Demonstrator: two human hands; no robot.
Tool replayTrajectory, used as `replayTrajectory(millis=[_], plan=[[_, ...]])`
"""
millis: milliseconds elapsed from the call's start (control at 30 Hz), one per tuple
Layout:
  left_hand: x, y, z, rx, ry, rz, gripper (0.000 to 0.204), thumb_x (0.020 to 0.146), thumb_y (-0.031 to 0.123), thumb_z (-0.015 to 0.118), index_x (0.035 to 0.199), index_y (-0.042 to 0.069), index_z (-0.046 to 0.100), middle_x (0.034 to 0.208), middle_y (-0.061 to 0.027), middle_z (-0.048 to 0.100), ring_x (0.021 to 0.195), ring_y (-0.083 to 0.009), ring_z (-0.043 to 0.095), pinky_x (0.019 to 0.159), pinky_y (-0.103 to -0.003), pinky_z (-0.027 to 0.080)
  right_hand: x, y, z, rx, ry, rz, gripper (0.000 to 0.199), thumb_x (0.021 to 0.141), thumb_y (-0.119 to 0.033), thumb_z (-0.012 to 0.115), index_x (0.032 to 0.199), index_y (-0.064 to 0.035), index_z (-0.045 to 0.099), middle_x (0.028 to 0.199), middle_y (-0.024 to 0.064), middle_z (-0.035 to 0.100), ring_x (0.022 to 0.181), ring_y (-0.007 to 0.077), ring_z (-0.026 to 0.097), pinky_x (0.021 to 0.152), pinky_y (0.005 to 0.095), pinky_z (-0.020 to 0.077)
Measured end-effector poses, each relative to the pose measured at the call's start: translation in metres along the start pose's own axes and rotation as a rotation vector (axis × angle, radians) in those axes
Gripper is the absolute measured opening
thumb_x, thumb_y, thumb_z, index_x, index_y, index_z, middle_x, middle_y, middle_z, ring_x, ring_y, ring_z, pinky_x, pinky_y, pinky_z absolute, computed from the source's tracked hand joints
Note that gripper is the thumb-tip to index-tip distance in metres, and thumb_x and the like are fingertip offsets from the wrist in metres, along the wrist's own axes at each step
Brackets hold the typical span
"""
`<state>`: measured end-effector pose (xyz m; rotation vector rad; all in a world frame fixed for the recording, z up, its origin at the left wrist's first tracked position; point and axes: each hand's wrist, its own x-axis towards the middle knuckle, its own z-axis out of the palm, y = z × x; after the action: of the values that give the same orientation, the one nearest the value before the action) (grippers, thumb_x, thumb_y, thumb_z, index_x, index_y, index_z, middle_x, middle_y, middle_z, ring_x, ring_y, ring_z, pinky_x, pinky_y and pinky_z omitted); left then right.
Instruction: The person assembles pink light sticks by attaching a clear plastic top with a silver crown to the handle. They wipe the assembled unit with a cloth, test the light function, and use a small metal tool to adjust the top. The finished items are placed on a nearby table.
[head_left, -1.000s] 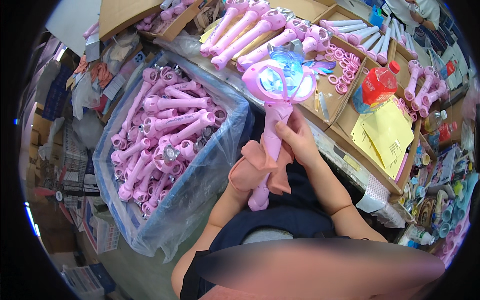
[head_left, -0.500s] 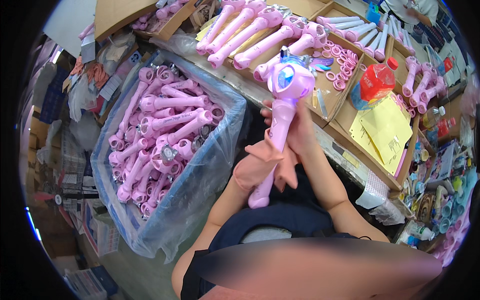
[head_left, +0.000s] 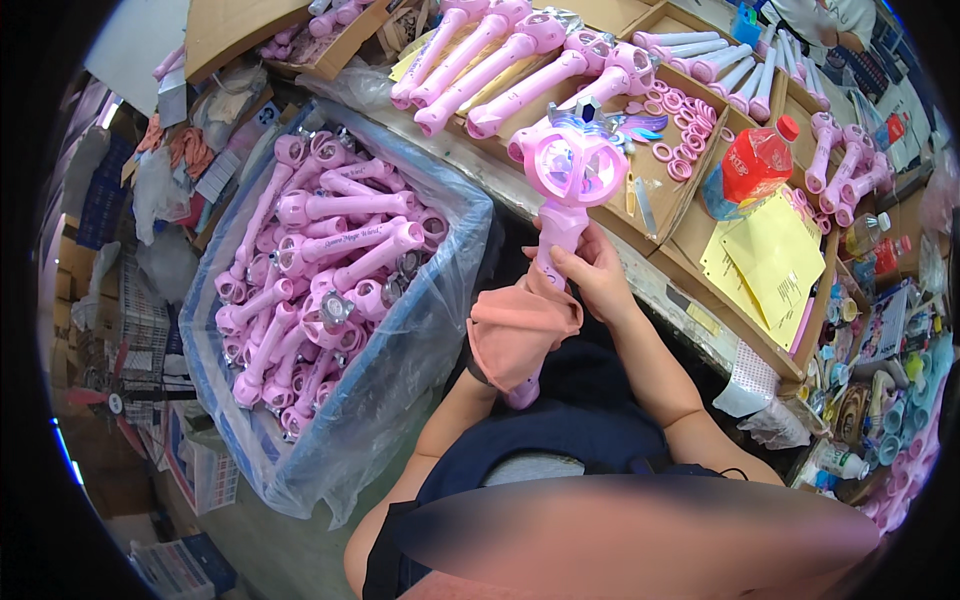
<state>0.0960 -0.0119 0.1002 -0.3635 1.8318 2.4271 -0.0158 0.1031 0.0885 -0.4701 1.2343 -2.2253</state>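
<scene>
We hold the pink toy wand (head_left: 562, 226) upright, right of the blue bin (head_left: 400, 335), its neck pinched between the right hand's (head_left: 598, 275) thumb and fingers. Peach cloth (head_left: 522, 335) covers our left hand; we cannot tell its grip.

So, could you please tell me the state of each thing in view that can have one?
Pink toy wand: held in the right hand
Peach cloth: bunched against the wand's handle
Blue bin: plastic-lined, heaped with wands
Large red-labelled bottle: capped
Yellow papers: overlapping
Pink rings: loose
</scene>
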Motion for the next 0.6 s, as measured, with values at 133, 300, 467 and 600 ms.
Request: replayTrajectory(millis=[133, 300, 467, 600], plan=[[0.002, -0.005, -0.003, 0.151, 0.001, -0.024, 0.030, 0.083, 0.011, 0.074, 0.108, 0.005, 0.061, 0.089, -0.0038, 0.065, 0.073, -0.0133, 0.064, 0.061, -0.026, 0.052, 0.000, -0.003, -0.001, -0.068, 0.018, -0.012, 0.055, 0.090, -0.014, 0.067, 0.136, 0.0010, 0.042, 0.125, 0.0130, 0.059, 0.110, 0.0238, 0.063, 0.094, 0.0378, 0.0511], [0.010, 0.001, -0.005, 0.452, 0.062, 0.212, 0.022, 0.082, 0.011, 0.073, 0.100, 0.003, 0.064, 0.082, -0.0057, 0.067, 0.070, -0.0162, 0.066, 0.061, -0.027, 0.054, 0.012, -0.010, -0.007, -0.039, 0.162, -0.057, 0.051, 0.091, -0.025, 0.070, 0.130, 0.0001, 0.048, 0.109, 0.0075, 0.064, 0.092, 0.0157, 0.063, 0.086, 0.0326, 0.0513], [0.038, 0.024, -0.001, 0.951, -0.220, 0.542, 0.016, 0.088, 0.017, 0.063, 0.084, 0.002, 0.063, 0.066, -0.0073, 0.064, 0.058, -0.0172, 0.065, 0.050, -0.028, 0.052, 0.013, 0.000, 0.001, 0.001, 0.106, 0.154, 0.052, 0.093, -0.037, 0.066, 0.124, 0.0036, 0.054, 0.112, 0.0152, 0.067, 0.100, 0.0196, 0.065, 0.088, 0.0341, 0.0531], [0.042, 0.045, 0.008, 1.007, -0.205, 0.635, 0.010, 0.078, 0.012, 0.063, 0.081, 0.002, 0.063, 0.069, -0.0101, 0.065, 0.058, -0.0230, 0.065, 0.052, -0.031, 0.053, 0.020, -0.005, -0.002, 0.098, 0.060, 0.031, 0.056, 0.091, -0.041, 0.067, 0.122, 0.0041, 0.055, 0.112, 0.0181, 0.067, 0.095, 0.0213, 0.068, 0.080, 0.0348, 0.0571]])
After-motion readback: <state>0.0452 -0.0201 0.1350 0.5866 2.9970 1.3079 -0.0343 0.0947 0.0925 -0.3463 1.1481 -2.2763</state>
